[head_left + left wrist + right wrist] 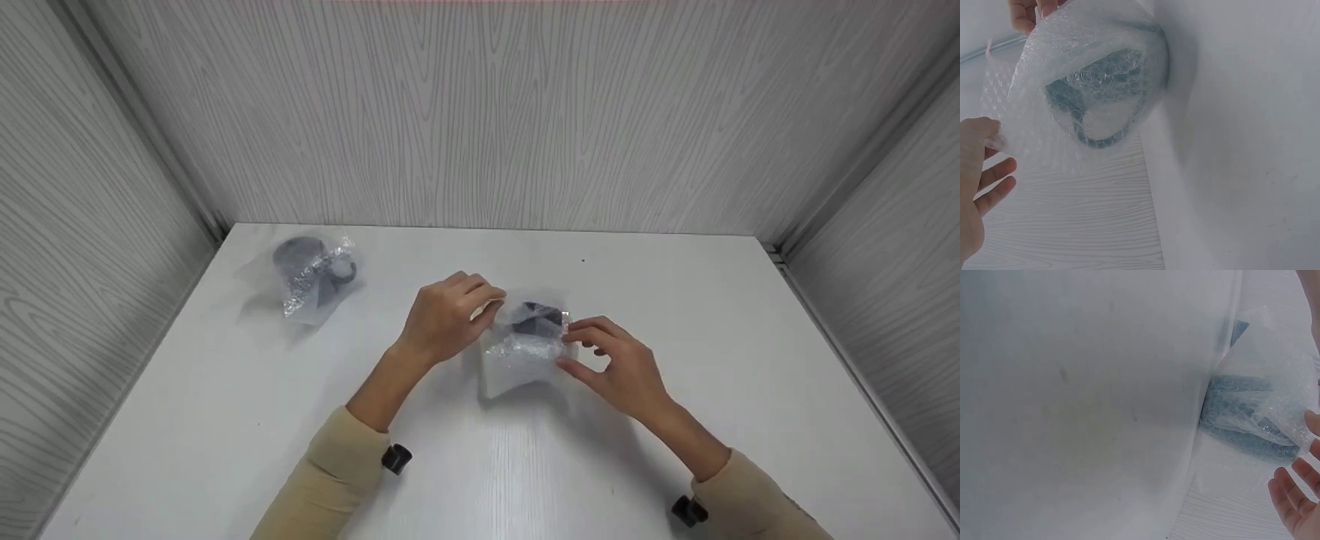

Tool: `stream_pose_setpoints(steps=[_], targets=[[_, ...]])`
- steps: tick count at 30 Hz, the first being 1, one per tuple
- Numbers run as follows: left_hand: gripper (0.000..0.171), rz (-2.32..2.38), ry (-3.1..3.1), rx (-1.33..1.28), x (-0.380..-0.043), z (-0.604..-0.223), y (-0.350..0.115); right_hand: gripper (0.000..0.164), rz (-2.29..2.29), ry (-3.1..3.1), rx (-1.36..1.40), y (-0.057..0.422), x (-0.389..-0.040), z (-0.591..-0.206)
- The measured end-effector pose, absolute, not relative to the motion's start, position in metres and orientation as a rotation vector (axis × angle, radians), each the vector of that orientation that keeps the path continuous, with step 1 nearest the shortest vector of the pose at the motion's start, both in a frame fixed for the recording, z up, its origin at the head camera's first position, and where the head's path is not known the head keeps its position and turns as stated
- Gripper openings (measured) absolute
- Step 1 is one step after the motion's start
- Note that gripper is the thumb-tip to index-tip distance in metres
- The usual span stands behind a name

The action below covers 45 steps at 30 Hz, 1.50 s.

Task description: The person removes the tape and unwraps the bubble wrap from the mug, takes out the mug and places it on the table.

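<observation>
Near the middle of the table, clear bubble wrap (521, 358) surrounds a dark mug (537, 319). Through the plastic, the left wrist view shows the mug's curved handle (1098, 144). My left hand (448, 316) pinches the left edge of the wrap between thumb and fingers, beside the mug. On the opposite side my right hand (621, 369) has thumb and index finger at the wrap's right edge, pinching it, while its other fingers spread loosely. The plastic blurs the mug's outline.
A second dark mug (306, 271), also in bubble wrap, lies at the back left of the white table (675, 300). Grey wood-grain panels (480, 112) rise behind and on both sides of the table.
</observation>
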<state>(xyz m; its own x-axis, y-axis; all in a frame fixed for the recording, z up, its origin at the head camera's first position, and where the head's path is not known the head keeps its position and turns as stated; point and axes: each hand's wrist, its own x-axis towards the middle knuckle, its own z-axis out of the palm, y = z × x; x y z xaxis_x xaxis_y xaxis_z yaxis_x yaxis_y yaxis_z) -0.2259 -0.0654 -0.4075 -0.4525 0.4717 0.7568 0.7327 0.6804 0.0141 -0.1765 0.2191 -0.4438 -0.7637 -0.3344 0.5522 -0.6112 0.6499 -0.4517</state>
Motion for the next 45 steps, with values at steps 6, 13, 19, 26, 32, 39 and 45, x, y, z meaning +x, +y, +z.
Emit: stream_pose_setpoints(steps=[6, 13, 19, 26, 32, 39, 45], targets=[[0.007, -0.484, -2.131, -0.885, -0.233, -0.408, -0.065, 0.029, 0.888, -2.46, 0.732, 0.219, -0.177, -0.443], [0.007, -0.544, -2.154, -0.853, -0.237, -0.412, -0.067, 0.029, 0.883, -2.464, 0.73, 0.219, -0.176, -0.444], [0.012, -0.554, -2.155, -0.827, -0.243, -0.412, -0.066, 0.029, 0.867, -2.465, 0.726, 0.22, -0.176, -0.444], [0.032, -0.572, -2.093, -0.82, -0.253, -0.411, -0.066, 0.028, 0.883, -2.476, 0.725, 0.22, -0.177, -0.443], [0.036, -0.527, -2.039, -0.816, -0.261, -0.414, -0.068, 0.028, 0.906, -2.493, 0.709, 0.22, -0.176, -0.443], [0.03, -0.527, -2.03, -0.819, -0.267, -0.414, -0.068, 0.028, 0.906, -2.486, 0.718, 0.22, -0.177, -0.443], [0.031, -0.521, -2.059, -0.828, -0.268, -0.415, -0.069, 0.029, 0.875, -2.475, 0.724, 0.22, -0.177, -0.444]])
